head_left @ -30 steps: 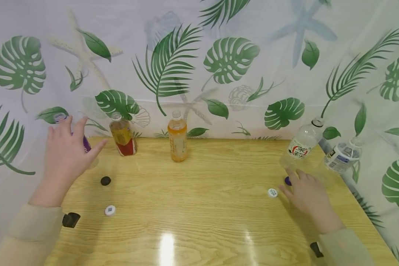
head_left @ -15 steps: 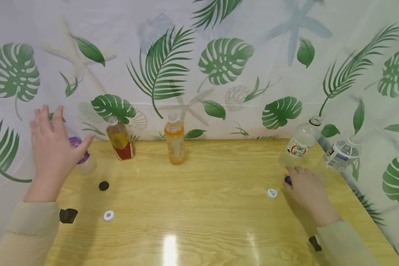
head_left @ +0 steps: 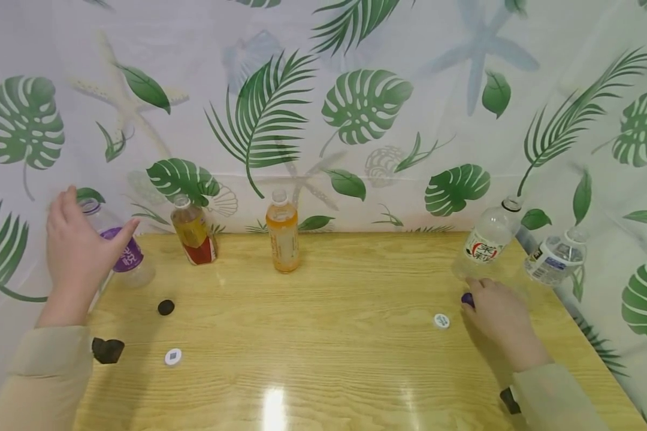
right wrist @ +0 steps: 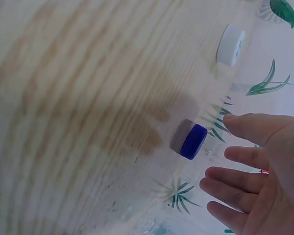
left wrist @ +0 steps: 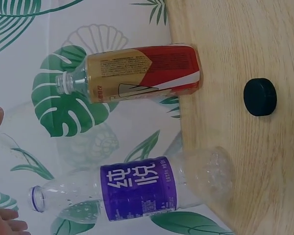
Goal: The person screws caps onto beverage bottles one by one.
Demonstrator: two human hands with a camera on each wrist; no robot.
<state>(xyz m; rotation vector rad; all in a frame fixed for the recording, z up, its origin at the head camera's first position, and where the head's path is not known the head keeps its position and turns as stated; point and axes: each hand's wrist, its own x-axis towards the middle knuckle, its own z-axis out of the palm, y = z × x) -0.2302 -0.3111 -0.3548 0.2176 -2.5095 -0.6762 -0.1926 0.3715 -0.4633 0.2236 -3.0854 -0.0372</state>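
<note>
My left hand, its fingers spread, is beside a clear, uncapped bottle with a purple label at the table's left. In the left wrist view a gap separates the fingertips from this bottle. Over at the right, my right hand hovers close to a purple-blue bottle cap. Its fingers are extended in the right wrist view, and the cap lies on the table just off the fingertips. A white cap lies beyond it.
An amber bottle with a red-gold label and an orange drink bottle stand at the back. Two clear bottles, one green-white labelled, one blue-white labelled, stand at right. A black cap and white cap lie left.
My left hand has moved left, off the purple-labelled bottle it was covering, then dipped slightly. The right hand has stayed by the purple-blue cap, with its fingers a little closer to it.
</note>
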